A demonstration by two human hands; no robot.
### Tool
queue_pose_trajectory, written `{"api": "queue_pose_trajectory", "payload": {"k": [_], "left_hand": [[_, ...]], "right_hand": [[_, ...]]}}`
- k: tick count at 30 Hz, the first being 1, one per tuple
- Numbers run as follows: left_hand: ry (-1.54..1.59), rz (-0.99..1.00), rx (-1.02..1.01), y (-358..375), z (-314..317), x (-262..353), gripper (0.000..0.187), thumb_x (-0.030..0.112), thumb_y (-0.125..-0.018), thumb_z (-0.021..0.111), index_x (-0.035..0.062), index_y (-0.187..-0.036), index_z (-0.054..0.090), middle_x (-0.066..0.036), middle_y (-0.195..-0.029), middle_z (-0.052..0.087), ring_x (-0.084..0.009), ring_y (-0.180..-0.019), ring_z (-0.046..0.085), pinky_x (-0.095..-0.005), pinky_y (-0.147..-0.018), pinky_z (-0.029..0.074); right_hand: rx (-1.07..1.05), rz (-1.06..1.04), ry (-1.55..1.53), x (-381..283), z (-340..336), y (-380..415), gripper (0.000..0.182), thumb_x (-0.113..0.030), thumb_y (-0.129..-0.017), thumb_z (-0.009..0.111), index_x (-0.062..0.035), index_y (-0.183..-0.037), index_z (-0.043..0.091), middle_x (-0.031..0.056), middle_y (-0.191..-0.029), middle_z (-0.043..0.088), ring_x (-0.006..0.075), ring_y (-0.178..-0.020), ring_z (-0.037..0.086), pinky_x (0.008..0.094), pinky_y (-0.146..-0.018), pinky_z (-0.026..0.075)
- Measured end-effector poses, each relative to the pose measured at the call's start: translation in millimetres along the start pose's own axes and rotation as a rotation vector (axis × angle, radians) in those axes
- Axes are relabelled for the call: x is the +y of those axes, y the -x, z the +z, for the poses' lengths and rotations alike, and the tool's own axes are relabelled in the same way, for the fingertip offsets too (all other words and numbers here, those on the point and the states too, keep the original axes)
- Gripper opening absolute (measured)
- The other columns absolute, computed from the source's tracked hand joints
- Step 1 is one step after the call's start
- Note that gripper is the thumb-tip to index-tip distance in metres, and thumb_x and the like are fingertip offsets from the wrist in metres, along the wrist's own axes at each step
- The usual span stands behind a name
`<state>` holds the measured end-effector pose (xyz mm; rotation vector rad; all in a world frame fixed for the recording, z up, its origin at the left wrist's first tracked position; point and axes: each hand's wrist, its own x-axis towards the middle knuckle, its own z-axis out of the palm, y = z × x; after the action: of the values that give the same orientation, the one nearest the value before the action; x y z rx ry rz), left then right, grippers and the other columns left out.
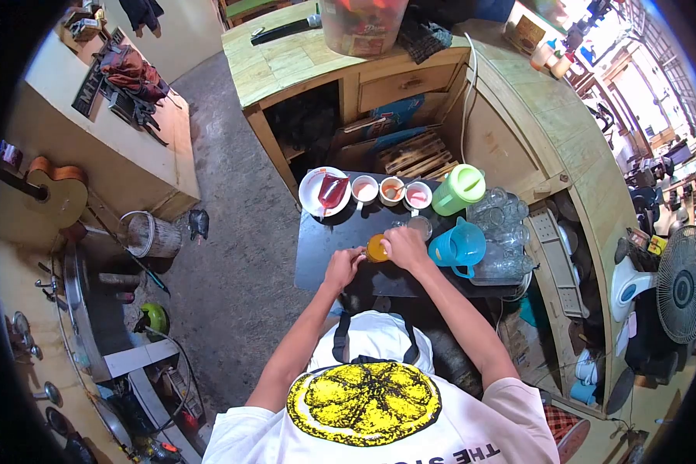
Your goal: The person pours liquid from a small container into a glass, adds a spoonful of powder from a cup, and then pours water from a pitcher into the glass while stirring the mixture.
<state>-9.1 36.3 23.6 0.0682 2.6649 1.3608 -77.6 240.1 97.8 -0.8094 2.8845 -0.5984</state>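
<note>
On the dark table [325, 251] in front of me stands a glass of orange drink [377, 249]. My left hand [346, 265] pinches at its left side, seemingly on a handle. Closed fingers of my right hand [404, 247] are at the glass's right rim; whatever they hold is hidden. Just beyond that hand is a clear glass [421, 226]. Behind are white cups [364, 189], one holding a spoon, and a white bowl [309, 203] with a red packet [332, 192]. A blue pitcher [458, 246] and a lidded green pitcher [458, 191] stand to the right.
Several upturned glasses [499, 232] crowd a tray at the table's right end. A wooden cabinet [363, 73] curves behind the table and down the right side. A standing fan [682, 284] is at far right. A bucket [153, 236] and a green gas cylinder [155, 319] stand left.
</note>
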Motion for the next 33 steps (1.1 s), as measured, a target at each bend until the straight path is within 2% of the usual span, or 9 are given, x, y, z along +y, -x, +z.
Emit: {"api": "queue_pose_trajectory", "payload": {"k": [1,7,10,13,16,19,22,29,33], "left_hand": [[0.0,0.004,0.003,1,0,0,0.026,0.014,-0.094,0.068,0.0083,-0.118,0.073,-0.024,-0.1,0.071,-0.0432,-0.092,0.069,-0.0486,-0.079,0.054],[0.021,0.026,0.022,1,2,-1,0.025,0.013,-0.093,0.069,0.0046,-0.117,0.073,-0.025,-0.1,0.07,-0.0431,-0.092,0.07,-0.0476,-0.079,0.054],[0.028,0.017,0.019,1,2,-2,0.025,0.012,-0.093,0.069,0.0042,-0.117,0.073,-0.025,-0.1,0.07,-0.0432,-0.092,0.07,-0.0475,-0.079,0.054],[0.037,0.02,0.019,1,2,-2,0.025,0.012,-0.093,0.069,0.0044,-0.117,0.074,-0.026,-0.1,0.07,-0.0434,-0.092,0.069,-0.0476,-0.079,0.054],[0.059,0.015,0.016,1,3,-3,0.025,0.012,-0.093,0.069,0.0048,-0.116,0.074,-0.026,-0.1,0.069,-0.0437,-0.092,0.069,-0.0478,-0.078,0.054],[0.035,0.004,0.02,-1,4,-2,0.025,0.012,-0.093,0.069,0.0049,-0.116,0.074,-0.026,-0.1,0.069,-0.0437,-0.092,0.069,-0.0478,-0.078,0.054],[0.015,0.02,0.028,2,3,-1,0.026,0.013,-0.094,0.07,0.0015,-0.117,0.073,-0.029,-0.097,0.068,-0.043,-0.088,0.071,-0.0457,-0.075,0.054],[0.045,0.013,0.029,0,10,-12,0.025,0.014,-0.094,0.069,0.0072,-0.118,0.073,-0.026,-0.1,0.069,-0.0438,-0.092,0.069,-0.0479,-0.079,0.054],[0.028,0.008,0.021,0,7,-9,0.026,0.014,-0.094,0.069,0.0059,-0.118,0.073,-0.025,-0.101,0.07,-0.0434,-0.094,0.069,-0.0481,-0.08,0.054]], "right_hand": [[0.055,0.008,0.016,0,1,-1,0.019,-0.019,-0.081,0.073,-0.0009,-0.079,0.073,0.0223,-0.075,0.07,0.0399,-0.074,0.071,0.0514,-0.069,0.056],[-0.18,0.016,0.048,2,-9,3,0.018,-0.021,-0.085,0.071,-0.0034,-0.08,0.074,0.0202,-0.078,0.071,0.0396,-0.078,0.071,0.0509,-0.071,0.055],[-0.084,0.024,-0.101,1,-4,1,0.018,-0.021,-0.084,0.072,-0.0033,-0.08,0.075,0.0208,-0.079,0.071,0.0409,-0.077,0.071,0.0512,-0.07,0.055],[0.002,0.064,0.031,3,1,-2,0.02,-0.022,-0.083,0.073,-0.0027,-0.082,0.075,0.022,-0.079,0.071,0.0422,-0.077,0.07,0.052,-0.071,0.055],[-0.127,0.101,0.137,5,-2,1,0.021,-0.023,-0.084,0.073,-0.0024,-0.081,0.074,0.0212,-0.079,0.071,0.041,-0.078,0.07,0.0525,-0.071,0.054],[-0.184,0.026,-0.054,2,-8,1,0.022,-0.024,-0.084,0.072,-0.0019,-0.079,0.073,0.0213,-0.078,0.071,0.0406,-0.079,0.071,0.0519,-0.072,0.055],[-0.034,0.076,-0.079,-1,-3,-3,0.021,-0.023,-0.083,0.072,-0.0021,-0.08,0.074,0.0223,-0.077,0.07,0.0411,-0.079,0.071,0.0516,-0.074,0.056],[-0.167,-0.02,0.003,-1,-9,1,0.022,-0.023,-0.085,0.072,-0.0017,-0.08,0.073,0.022,-0.079,0.071,0.0403,-0.08,0.071,0.0511,-0.074,0.056],[-0.053,-0.011,-0.041,-2,-5,-2,0.022,-0.022,-0.084,0.072,-0.0008,-0.08,0.072,0.0226,-0.08,0.071,0.0405,-0.081,0.072,0.0504,-0.075,0.057]]}}
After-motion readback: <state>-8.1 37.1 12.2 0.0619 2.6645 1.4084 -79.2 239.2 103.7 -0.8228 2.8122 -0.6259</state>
